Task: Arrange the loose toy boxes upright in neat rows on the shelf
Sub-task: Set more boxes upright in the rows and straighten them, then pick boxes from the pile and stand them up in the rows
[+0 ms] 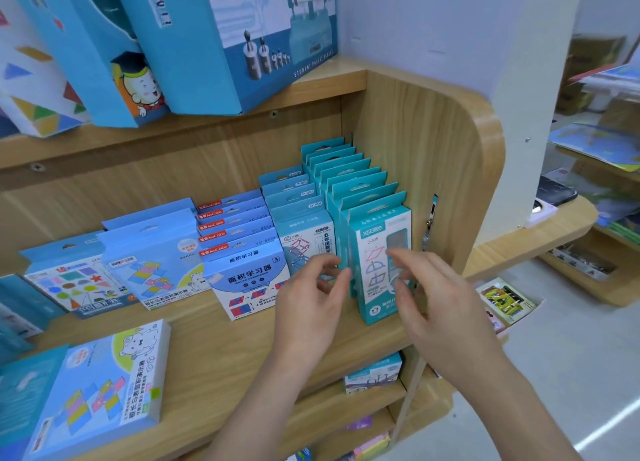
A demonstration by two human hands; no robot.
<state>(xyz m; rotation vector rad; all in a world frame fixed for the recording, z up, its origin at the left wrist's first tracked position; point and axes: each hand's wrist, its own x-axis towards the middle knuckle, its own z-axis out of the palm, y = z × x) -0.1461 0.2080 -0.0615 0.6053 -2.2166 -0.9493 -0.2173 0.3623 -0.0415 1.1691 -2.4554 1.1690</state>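
Left hand (pixel 311 297) and right hand (pixel 429 304) flank the front teal box (pixel 372 301), fingers loosely curled, apart, clamping nothing. On the wooden shelf (pixel 225 349), a teal row (pixel 346 169) stands upright behind that box, and a loose blue box (pixel 104 384) lies flat well left of it.

Bare shelf board (pixel 225 349) before box rows (pixel 349 180)

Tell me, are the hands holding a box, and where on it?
Cannot tell for sure. The left hand curls at the left edge of the front teal box, the right hand over its front, but blur hides any real grip.
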